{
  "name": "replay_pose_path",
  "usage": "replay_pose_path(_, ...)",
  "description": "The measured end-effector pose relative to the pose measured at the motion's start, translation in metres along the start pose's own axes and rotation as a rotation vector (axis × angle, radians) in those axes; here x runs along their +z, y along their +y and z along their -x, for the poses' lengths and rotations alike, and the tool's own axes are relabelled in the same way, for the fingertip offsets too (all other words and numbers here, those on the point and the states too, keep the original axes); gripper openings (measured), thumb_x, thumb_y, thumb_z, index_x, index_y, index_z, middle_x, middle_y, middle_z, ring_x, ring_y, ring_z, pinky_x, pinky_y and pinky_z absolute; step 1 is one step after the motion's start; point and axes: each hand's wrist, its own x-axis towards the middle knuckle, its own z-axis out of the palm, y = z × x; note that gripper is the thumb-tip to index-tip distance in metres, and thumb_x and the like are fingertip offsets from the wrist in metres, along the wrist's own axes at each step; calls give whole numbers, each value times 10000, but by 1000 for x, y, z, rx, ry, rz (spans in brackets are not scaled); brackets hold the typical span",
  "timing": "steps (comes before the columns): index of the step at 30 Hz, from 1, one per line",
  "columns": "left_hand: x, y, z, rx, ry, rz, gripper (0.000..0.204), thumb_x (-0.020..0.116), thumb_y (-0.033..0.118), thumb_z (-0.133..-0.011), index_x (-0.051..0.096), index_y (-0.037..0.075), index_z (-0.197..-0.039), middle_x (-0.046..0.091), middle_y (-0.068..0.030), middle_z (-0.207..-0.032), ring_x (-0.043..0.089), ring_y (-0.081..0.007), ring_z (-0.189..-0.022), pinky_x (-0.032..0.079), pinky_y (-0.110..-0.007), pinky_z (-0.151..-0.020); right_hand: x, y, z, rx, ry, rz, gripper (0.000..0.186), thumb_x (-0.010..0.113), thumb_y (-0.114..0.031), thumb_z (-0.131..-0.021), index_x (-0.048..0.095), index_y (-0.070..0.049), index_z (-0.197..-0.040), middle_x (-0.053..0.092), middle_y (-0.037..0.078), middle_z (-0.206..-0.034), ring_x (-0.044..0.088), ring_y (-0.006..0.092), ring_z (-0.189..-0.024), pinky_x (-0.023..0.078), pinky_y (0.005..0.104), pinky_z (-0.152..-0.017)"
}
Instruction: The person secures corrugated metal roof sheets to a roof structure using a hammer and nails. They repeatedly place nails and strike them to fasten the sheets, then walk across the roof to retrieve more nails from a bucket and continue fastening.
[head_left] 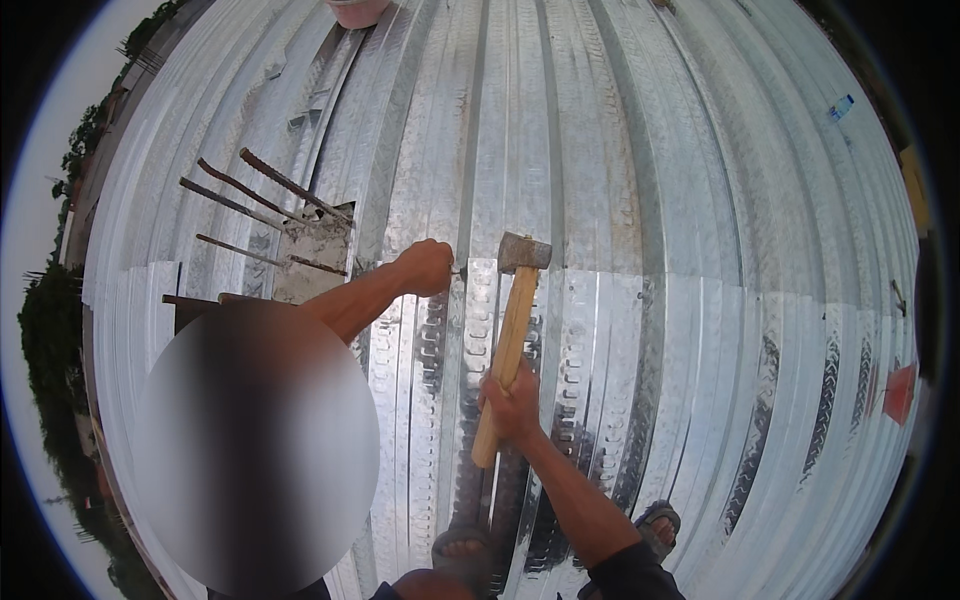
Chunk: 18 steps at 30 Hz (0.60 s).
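Note:
My right hand point(512, 403) is wrapped round the pale wooden handle of a hammer point(514, 325). Its block-shaped metal head is at the far end, above the ribbed metal sheets point(590, 150). Left of the hammer head, my left hand point(426, 267) is closed in a fist low over the overlap of two sheets. A small dark bit shows at the right side of that fist, too small to name. A blurred oval covers much of the left arm behind the fist. The hammer head is apart from the fist.
Rusty rebar rods point(265, 175) stick out of a concrete stub point(313, 245) on the left. A pinkish bucket point(358, 12) stands at the far edge, a plastic bottle point(842, 107) lies far right, and a red object point(899, 394) sits near the right rim. My sandalled feet point(658, 528) rest on the sheets.

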Motion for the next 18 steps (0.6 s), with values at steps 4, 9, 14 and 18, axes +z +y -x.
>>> replay_pose_path(4, -27, 6, 11, 311, -134, -489, 180, 697, 107, -768, 732, -4, -906, 726, -229, -915, 727, -390, -870, 582, -481, -729, 5, -15, 1, 30, -23, 46, 301, 659, -79, -851, 550, 55, -1097, 638, 110, -745, 662, 208, -582, 544, 348, -541)
replay_pose_path(9, 11, 4, 7, -285, 154, 229, 231, 672, 135, -806, 687, -80, -888, 721, -274, -926, 737, -382, -894, 585, -461, -729, 3, 8, 0, -38, 12, 98, 282, 680, -100, -844, 564, 39, -1060, 650, 125, -764, 671, 248, -623, 548, 377, -578)
replay_pose_path(14, 10, -3, 4, -262, 47, 292, 309, 635, 173, -819, 678, -118, -916, 726, -289, -929, 733, -392, -863, 584, -466, -776, 6, 1, 3, 44, 6, 91, 256, 682, -100, -841, 568, 22, -1035, 659, 127, -778, 666, 251, -628, 541, 384, -584)
replay_pose_path(18, -8, 14, -5, -180, -47, 197, 320, 660, 213, -812, 720, -91, -889, 742, -230, -819, 740, -347, -772, 585, -454, -765, 2, 6, 2, 16, 38, 111, 279, 706, -128, -833, 584, 27, -1032, 676, 133, -764, 686, 278, -652, 556, 406, -614)
